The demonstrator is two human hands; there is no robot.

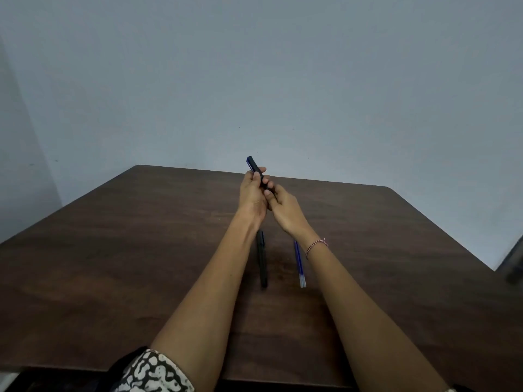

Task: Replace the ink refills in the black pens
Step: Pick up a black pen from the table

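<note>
A black pen (255,168) is held up in the air above the far half of the table (113,250), tilted so its upper end leans away and to the left; that upper end shows a touch of blue. Both hands grip it: the left hand (252,193) has fingers and thumb curled round the upper part of the barrel; the right hand (285,210) pinches the lower end, which its fingers hide, and the two hands touch each other at the pen.

Nearer the person, a second black pen (262,261) lies flat on the table between the two forearms, pointing roughly away; its far end is partly covered by the left wrist. Just to its right, apart from it, lie the blue refills (299,264), seemingly two side by side and touching, with pale ends toward the person; their far ends pass under the right wrist.

The right wrist wears a thin pink bracelet (316,246); a black-and-white patterned sleeve (152,372) shows at the left elbow; the dark wooden table stands against a plain grey-blue wall (254,66).
</note>
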